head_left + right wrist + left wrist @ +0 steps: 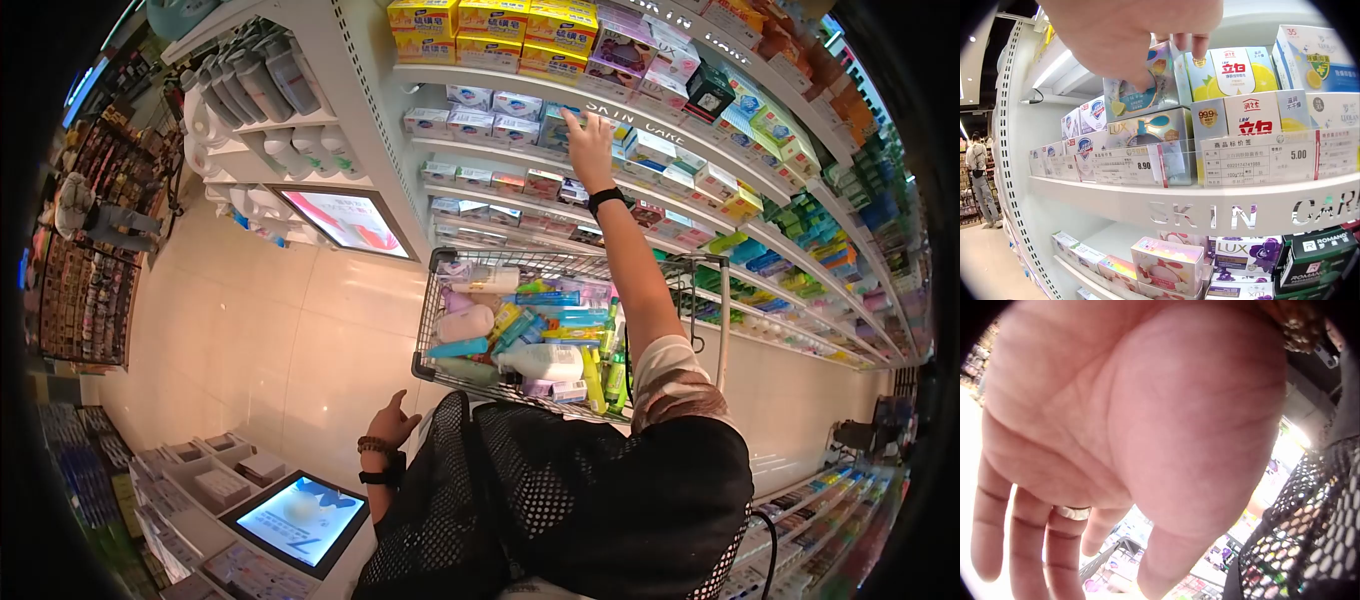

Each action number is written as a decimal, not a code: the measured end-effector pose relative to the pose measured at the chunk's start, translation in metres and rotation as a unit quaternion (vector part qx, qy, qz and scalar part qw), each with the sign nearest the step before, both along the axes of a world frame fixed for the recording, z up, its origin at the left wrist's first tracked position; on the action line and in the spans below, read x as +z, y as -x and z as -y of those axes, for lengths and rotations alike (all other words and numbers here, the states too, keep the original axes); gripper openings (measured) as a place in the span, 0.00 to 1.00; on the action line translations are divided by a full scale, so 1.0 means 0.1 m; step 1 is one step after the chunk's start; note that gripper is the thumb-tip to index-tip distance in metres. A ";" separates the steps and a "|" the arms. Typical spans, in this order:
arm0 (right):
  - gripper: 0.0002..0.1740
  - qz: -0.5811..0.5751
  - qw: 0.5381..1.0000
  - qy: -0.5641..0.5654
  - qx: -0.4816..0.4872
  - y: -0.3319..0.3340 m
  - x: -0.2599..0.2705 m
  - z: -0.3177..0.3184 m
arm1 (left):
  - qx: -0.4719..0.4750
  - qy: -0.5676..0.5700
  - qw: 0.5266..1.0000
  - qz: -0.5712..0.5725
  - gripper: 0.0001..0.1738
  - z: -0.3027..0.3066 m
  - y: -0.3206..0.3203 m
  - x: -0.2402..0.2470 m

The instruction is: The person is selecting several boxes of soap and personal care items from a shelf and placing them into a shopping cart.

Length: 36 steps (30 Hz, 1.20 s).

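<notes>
My right hand (590, 150) reaches up to a shelf of boxed soap. In the right wrist view its thumb lies over the front of a teal, shiny LUX soap box (1165, 94), with fingers over the top, pinching it. That box sits on a matching LUX box (1179, 153). White soap boxes (1092, 115) stand to its left, and yellow-and-white lemon soap boxes (1232, 78) to its right. Down at my side, my left hand (393, 425) holds nothing; its fingers hang loose and mostly straight in the left wrist view, a ring on one.
A shopping cart (422, 335), heaped with bottles and packets, stands against the shelves before me. Lit screens (345, 220) are on the shelf end and on a low display (300, 520) at lower left. Another person (90, 210) stands across the aisle.
</notes>
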State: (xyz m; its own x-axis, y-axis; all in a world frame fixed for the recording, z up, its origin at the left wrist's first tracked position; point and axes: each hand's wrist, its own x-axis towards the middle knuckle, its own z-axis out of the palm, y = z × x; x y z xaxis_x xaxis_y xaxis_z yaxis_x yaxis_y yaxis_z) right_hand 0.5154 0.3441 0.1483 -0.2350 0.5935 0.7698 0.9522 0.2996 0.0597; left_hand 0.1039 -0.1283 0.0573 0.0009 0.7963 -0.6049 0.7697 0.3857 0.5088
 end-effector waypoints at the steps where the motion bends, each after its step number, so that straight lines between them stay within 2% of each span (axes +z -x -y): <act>1: 0.28 0.000 1.000 -0.003 -0.002 0.01 -0.02 -0.02 | -0.007 -0.010 1.000 -0.003 0.42 -0.05 0.03 -0.05; 2: 0.27 0.011 1.000 0.000 -0.010 0.04 -0.03 -0.01 | -0.008 -0.006 1.000 -0.008 0.42 -0.07 0.06 -0.07; 3: 0.31 0.022 1.000 0.008 -0.011 0.04 -0.01 -0.01 | -0.009 -0.009 1.000 -0.011 0.41 -0.13 0.07 -0.05; 6: 0.33 -0.022 0.999 -0.025 -0.006 0.21 0.04 0.27 | -0.011 -0.016 1.000 -0.021 0.38 -0.20 0.14 0.03; 7: 0.32 -0.044 0.998 -0.048 0.019 0.24 -0.15 0.30 | -0.007 -0.012 1.000 -0.021 0.38 -0.21 0.18 0.01; 9: 0.28 -0.104 0.987 0.002 0.126 0.55 -0.49 0.58 | 0.026 0.006 1.000 -0.009 0.38 -0.22 0.25 -0.03; 11: 0.18 -0.105 0.951 0.152 0.248 0.98 -0.99 0.88 | 0.030 0.022 0.999 -0.019 0.37 -0.18 0.33 -0.13; 12: 0.11 -0.100 0.926 0.265 0.249 1.20 -1.28 1.05 | 0.030 0.036 0.998 -0.030 0.37 -0.14 0.37 -0.16; 13: 0.09 -0.086 0.897 0.364 0.233 1.37 -1.72 1.12 | 0.033 0.041 0.998 -0.033 0.37 -0.10 0.40 -0.14; 15: 0.23 -0.112 0.825 0.548 0.087 1.69 -2.69 1.21 | 0.043 0.046 0.998 -0.019 0.35 -0.06 0.47 -0.08; 16: 0.23 -0.112 0.823 0.550 0.092 1.80 -3.27 1.20 | 0.050 0.032 0.998 -0.026 0.35 0.01 0.51 -0.06; 17: 0.27 -0.265 0.761 0.592 -0.015 1.95 -3.82 1.20 | 0.053 0.033 0.998 -0.032 0.35 0.06 0.56 -0.02; 18: 0.31 -0.406 0.668 0.612 -0.121 2.09 -4.10 1.18 | 0.075 0.038 0.995 -0.044 0.34 0.12 0.59 0.03; 19: 0.31 -0.408 0.665 0.615 -0.116 2.25 -4.03 1.18 | 0.097 0.044 0.993 -0.056 0.33 0.19 0.62 0.06; 21: 0.41 -0.345 0.710 0.563 -0.245 2.54 -3.62 1.19 | 0.126 0.041 0.990 -0.054 0.32 0.37 0.64 0.05; 22: 0.45 -0.395 0.622 0.597 -0.316 2.65 -3.48 1.04 | 0.127 0.052 0.989 -0.056 0.33 0.45 0.68 0.01; 23: 0.45 -0.397 0.622 0.598 -0.315 2.70 -3.38 1.05 | 0.129 0.063 0.988 -0.058 0.34 0.54 0.72 -0.03; 25: 0.42 -0.450 0.624 0.518 -0.373 2.76 -3.27 1.13 | 0.125 0.085 0.986 -0.069 0.35 0.73 0.78 -0.08; 26: 0.49 -0.542 0.602 0.531 -0.250 2.59 -3.75 1.10 | 0.117 0.101 0.985 -0.072 0.35 0.70 0.80 -0.12; 27: 0.49 -0.546 0.605 0.523 -0.250 2.53 -3.76 1.14 | 0.112 0.094 0.987 -0.070 0.35 0.63 0.80 -0.13; 29: 0.51 -0.582 0.618 0.497 -0.179 2.42 -3.71 1.23 | 0.113 0.087 0.988 -0.057 0.34 0.50 0.78 -0.13; 30: 0.52 -0.590 0.533 0.597 -0.106 2.22 -3.98 1.14 | 0.106 0.081 0.990 -0.052 0.34 0.39 0.74 -0.12; 31: 0.48 -0.651 0.458 0.586 -0.153 2.17 -3.16 1.33 | 0.077 0.053 0.993 -0.066 0.33 0.23 0.70 -0.10; 33: 0.38 -0.571 0.389 0.722 -0.030 1.81 -2.95 1.39 | 0.030 -0.018 0.996 -0.078 0.32 -0.06 0.62 -0.11; 34: 0.35 -0.583 0.423 0.694 -0.013 1.75 -2.82 1.57 | 0.007 -0.076 0.994 -0.076 0.32 -0.20 0.58 -0.13; 35: 0.32 -0.592 0.456 0.664 0.004 1.70 -2.36 1.77 | 0.024 -0.121 0.992 -0.031 0.31 -0.41 0.46 0.02; 36: 0.25 -0.557 0.430 0.708 0.063 1.58 -2.02 1.84 | 0.008 -0.238 0.971 0.000 0.32 -0.61 0.35 0.09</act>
